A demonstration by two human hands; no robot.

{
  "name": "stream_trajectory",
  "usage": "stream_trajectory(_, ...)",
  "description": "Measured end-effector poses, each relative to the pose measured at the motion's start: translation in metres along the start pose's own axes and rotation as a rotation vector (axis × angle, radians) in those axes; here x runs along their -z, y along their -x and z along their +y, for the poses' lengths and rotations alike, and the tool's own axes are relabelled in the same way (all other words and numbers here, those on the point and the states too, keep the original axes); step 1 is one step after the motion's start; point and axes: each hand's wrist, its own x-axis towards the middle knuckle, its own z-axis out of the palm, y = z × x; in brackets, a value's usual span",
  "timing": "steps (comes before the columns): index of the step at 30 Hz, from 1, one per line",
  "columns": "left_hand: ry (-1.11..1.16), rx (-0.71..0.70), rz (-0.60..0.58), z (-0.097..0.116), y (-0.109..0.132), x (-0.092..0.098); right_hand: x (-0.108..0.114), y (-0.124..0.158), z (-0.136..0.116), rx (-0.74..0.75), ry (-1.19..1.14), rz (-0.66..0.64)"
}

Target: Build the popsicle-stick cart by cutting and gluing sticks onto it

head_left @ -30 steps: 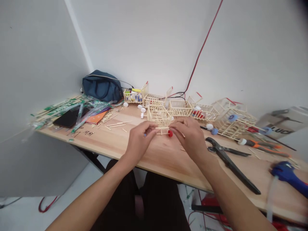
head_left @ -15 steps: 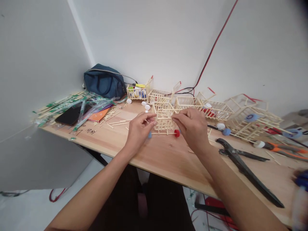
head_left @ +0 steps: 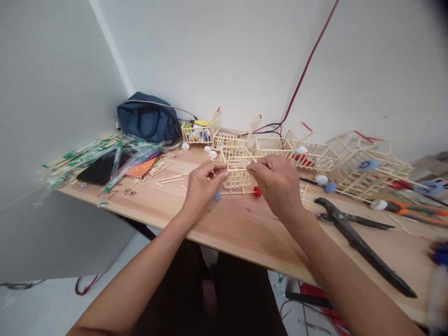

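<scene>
A small cart built of thin wooden sticks (head_left: 240, 182) stands on the table in front of me, with a red bottle-cap wheel (head_left: 257, 191) and a blue one (head_left: 217, 195) at its near side. At its near top edge, my left hand (head_left: 206, 179) pinches the left end of a short wooden stick (head_left: 237, 170). My right hand (head_left: 275, 179) is closed with thumb and forefinger at the stick's right end. The fingertips partly hide the stick, and whether it touches the cart I cannot tell.
Several more stick carts (head_left: 273, 147) line the wall. Black-handled pliers (head_left: 360, 242) and orange-handled pliers (head_left: 413, 210) lie to the right. Leftward are a phone (head_left: 96, 170), wrapped chopsticks (head_left: 77, 156), loose stick pieces (head_left: 157, 168) and a blue bag (head_left: 149, 116).
The view has shifted slightly. My right hand has moved a little to the left, and both hands stay pinched at the cart's near top edge.
</scene>
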Motion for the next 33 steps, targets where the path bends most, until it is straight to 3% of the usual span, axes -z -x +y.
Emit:
stream_trajectory(11,-0.014,0.049,0.009,0.006,-0.002,-0.002,0.002,0.004,-0.003,-0.074,-0.088,0.014)
stream_trajectory(23,0.023,0.087,0.009,0.007,-0.003,-0.005,0.014,0.013,0.02,-0.333,-0.344,0.278)
stream_trajectory(28,0.022,0.083,0.008,0.008,-0.003,-0.006,0.009,0.015,0.014,-0.288,-0.423,0.224)
stream_trajectory(33,0.013,0.065,-0.002,0.008,-0.004,-0.006,0.003,0.019,0.007,-0.225,-0.291,0.099)
